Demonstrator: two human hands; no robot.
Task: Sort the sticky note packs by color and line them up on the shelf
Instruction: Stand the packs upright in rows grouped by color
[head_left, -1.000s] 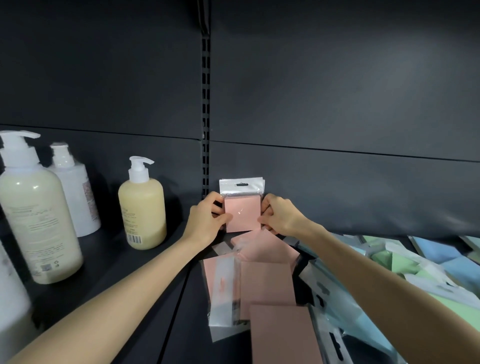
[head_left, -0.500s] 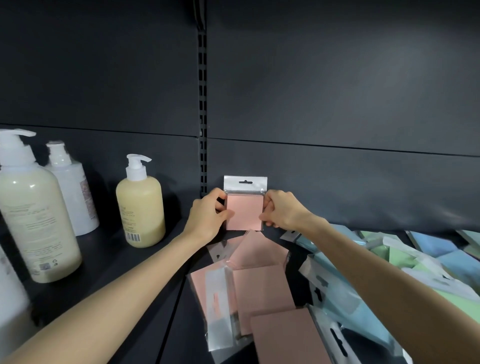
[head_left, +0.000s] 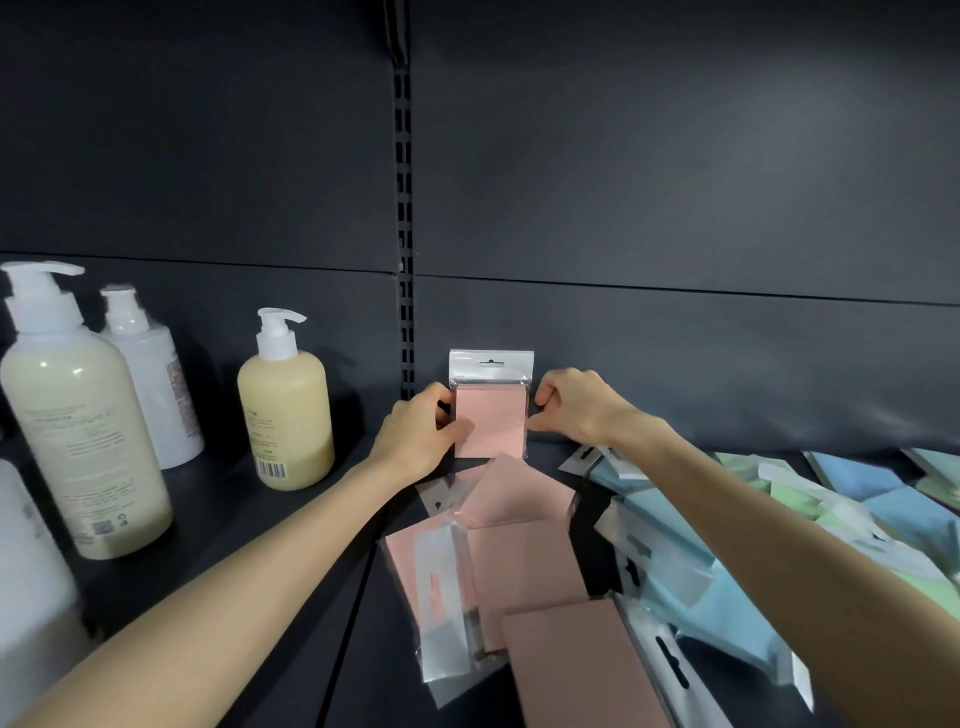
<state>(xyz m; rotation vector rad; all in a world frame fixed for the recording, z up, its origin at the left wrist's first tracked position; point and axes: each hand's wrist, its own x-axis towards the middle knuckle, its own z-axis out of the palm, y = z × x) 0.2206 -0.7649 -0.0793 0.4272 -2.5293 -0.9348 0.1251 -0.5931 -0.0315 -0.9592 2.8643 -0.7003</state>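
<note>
Pink paper in a clear sleeve with a white hanger tab: the sticky note pack (head_left: 491, 423) stands upright at the back of the shelf (head_left: 291, 525). My left hand (head_left: 415, 441) and right hand (head_left: 576, 410) each pinch one side edge, grip closed on it. My right arm hides part of the blue packs (head_left: 691, 587).

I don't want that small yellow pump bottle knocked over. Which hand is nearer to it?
Left. The left hand grips the upright pink pack just right of the yellow bottle; the right hand holds the pack's far side.
</note>
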